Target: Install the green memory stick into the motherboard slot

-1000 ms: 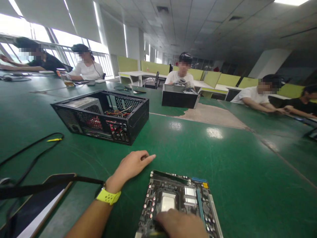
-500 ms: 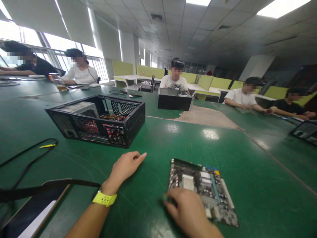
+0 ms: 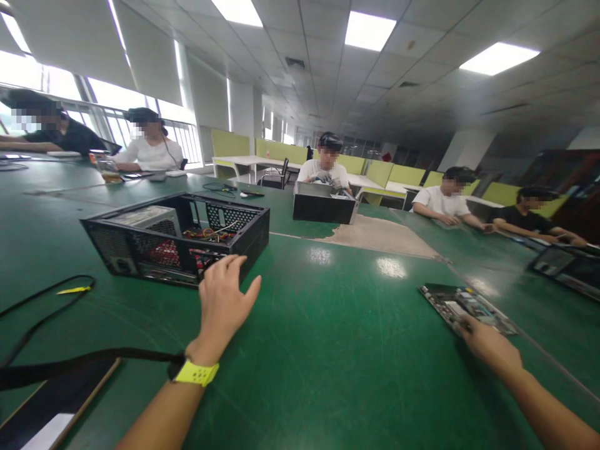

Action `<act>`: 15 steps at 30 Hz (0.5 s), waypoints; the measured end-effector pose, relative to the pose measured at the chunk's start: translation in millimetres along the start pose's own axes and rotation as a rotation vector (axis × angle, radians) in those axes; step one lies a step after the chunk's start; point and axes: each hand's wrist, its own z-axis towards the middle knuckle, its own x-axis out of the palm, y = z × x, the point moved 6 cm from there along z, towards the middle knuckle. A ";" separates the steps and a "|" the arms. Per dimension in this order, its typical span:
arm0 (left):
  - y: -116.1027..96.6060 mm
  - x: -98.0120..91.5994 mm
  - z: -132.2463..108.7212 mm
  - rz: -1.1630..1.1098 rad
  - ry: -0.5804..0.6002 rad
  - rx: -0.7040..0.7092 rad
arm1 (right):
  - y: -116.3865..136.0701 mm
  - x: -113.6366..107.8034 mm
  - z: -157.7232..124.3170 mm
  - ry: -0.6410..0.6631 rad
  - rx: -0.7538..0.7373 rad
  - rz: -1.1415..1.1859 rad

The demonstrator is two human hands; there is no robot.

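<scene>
Green tabletop point(image 3: 328, 362): motherboard point(image 3: 480, 310) pinched in right hand point(image 3: 492, 347), well apart from left hand point(image 3: 225, 303) (fingers spread).

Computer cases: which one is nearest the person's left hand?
The leftmost black case, with coloured wires inside; the middle case and right case are farther off.

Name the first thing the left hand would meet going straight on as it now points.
Most likely the black computer case, near its right end as pictured; the left hand overlaps it in view, so any gap between them is unclear.
</scene>
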 end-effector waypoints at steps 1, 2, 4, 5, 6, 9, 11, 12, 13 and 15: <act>1.9 -5.5 11.2 0.056 -0.060 -0.019 | -2.4 2.0 3.1 -0.006 0.012 0.006; 5.1 -8.0 23.7 0.102 -0.078 -0.034 | -3.5 4.0 5.8 -0.013 0.025 0.011; 14.3 -3.2 50.2 0.170 0.019 -0.036 | -3.1 7.2 8.3 -0.029 0.048 0.027; 19.6 2.2 61.9 0.201 0.106 -0.023 | -2.5 8.0 7.6 -0.041 0.063 0.047; 24.8 7.5 71.5 0.233 0.191 -0.005 | -2.0 8.6 5.3 -0.054 0.079 0.074; 36.6 14.3 87.6 0.311 0.314 0.036 | -1.6 10.7 -7.6 -0.090 0.142 0.181; 38.5 12.1 89.0 0.325 0.329 0.040 | 2.9 12.8 -16.2 -0.096 0.134 0.253; 36.9 10.0 87.3 0.324 0.334 0.039 | 7.6 12.5 -19.2 -0.101 0.109 0.283; 32.8 7.7 84.1 0.320 0.345 0.045 | 14.3 10.4 -21.4 -0.111 0.075 0.308; 16.1 2.6 72.7 0.298 0.378 0.077 | 33.9 -2.4 -24.5 -0.157 -0.003 0.348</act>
